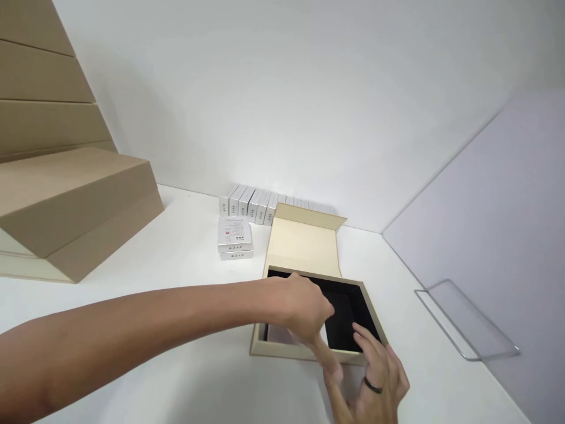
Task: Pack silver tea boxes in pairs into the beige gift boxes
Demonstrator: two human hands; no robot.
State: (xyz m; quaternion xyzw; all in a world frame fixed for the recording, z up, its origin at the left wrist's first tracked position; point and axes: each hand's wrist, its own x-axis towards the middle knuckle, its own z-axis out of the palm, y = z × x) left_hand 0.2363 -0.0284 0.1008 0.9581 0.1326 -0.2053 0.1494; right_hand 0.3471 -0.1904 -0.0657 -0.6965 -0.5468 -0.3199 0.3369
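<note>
While the white table runs out to a pale wall, a stack of big tan cartons fills its left side, the largest thing here. Next in size is the beige gift box, open near the table's front, its hinged lid standing back and its lining black. A clear acrylic stand lies well apart to the right. Behind the lid a row of small white boxes lines the wall, and two more small white packs are stacked just beside it; their print, a red mark included, is too small to read. The left hand reaches into the box, fingers curled down; what it grips, I cannot tell. The right hand, wearing a dark ring, rests spread at the box's front corner, holding nothing.
</note>
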